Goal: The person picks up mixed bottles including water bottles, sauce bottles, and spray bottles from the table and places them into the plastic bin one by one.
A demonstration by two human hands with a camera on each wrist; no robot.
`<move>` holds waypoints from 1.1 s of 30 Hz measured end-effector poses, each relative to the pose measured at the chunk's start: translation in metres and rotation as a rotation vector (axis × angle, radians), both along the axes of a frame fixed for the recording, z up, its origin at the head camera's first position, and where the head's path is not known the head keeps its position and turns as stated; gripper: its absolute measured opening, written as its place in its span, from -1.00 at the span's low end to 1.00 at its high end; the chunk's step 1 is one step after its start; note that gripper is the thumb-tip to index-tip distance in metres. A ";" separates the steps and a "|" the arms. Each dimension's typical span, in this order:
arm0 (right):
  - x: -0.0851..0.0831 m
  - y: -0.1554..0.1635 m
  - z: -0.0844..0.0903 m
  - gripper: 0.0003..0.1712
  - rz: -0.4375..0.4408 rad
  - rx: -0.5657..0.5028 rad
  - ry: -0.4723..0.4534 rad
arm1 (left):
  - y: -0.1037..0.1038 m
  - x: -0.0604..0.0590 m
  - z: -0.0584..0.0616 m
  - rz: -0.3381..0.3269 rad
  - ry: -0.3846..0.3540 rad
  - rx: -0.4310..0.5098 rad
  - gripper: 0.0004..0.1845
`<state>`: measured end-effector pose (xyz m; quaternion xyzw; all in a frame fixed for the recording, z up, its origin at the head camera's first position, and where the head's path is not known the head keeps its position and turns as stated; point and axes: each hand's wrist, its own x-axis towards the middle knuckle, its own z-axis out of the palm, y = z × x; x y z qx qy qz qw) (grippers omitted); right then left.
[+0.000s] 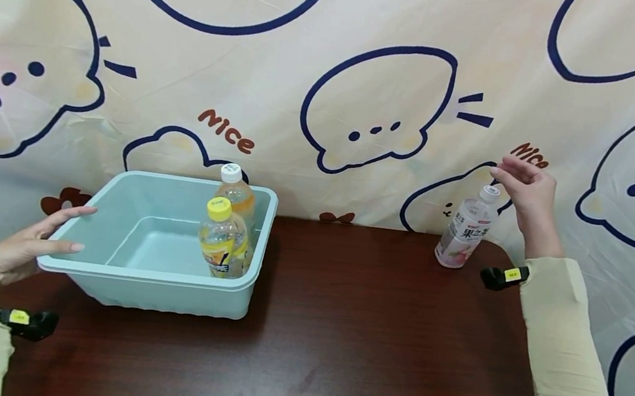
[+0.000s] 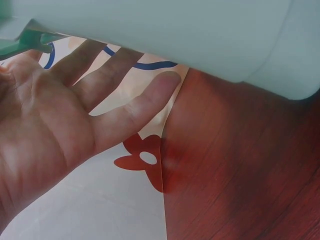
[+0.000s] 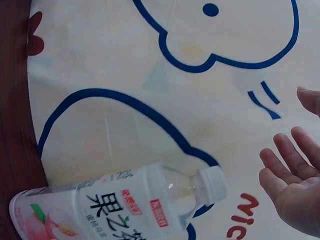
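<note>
— Pale blue plastic, that tub, sitting near the tabletop's back left corner. What's the left hand doing?

— Fingers straight, resting along the tub's left rim, gripping nothing. Two yellow-labelled bottles stand upright inside, against its right wall.

— And the right hand?

— Raised just above the white cap of the peach drink bottle, fingers loose and apart, not touching it. That bottle stands at the back right edge of the tabletop, against the printed cloth.
</note>
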<state>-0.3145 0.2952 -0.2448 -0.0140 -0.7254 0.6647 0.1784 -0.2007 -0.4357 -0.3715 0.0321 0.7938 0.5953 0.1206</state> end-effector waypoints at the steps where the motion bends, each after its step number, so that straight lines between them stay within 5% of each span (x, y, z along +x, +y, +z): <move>1: -0.001 0.001 -0.001 -0.58 0.002 -0.009 -0.002 | 0.000 0.000 0.000 0.002 0.002 -0.009 -0.37; 10: -0.005 0.011 -0.009 -0.57 0.007 0.000 -0.048 | -0.002 -0.001 0.000 -0.003 -0.015 0.011 -0.36; 23: -0.014 0.022 -0.023 -0.09 -0.050 0.161 -0.154 | -0.001 0.001 0.002 0.001 -0.021 0.020 -0.38; 33: -0.016 0.024 -0.032 -0.17 -0.064 0.240 -0.180 | -0.002 -0.001 0.001 -0.014 -0.022 0.007 -0.35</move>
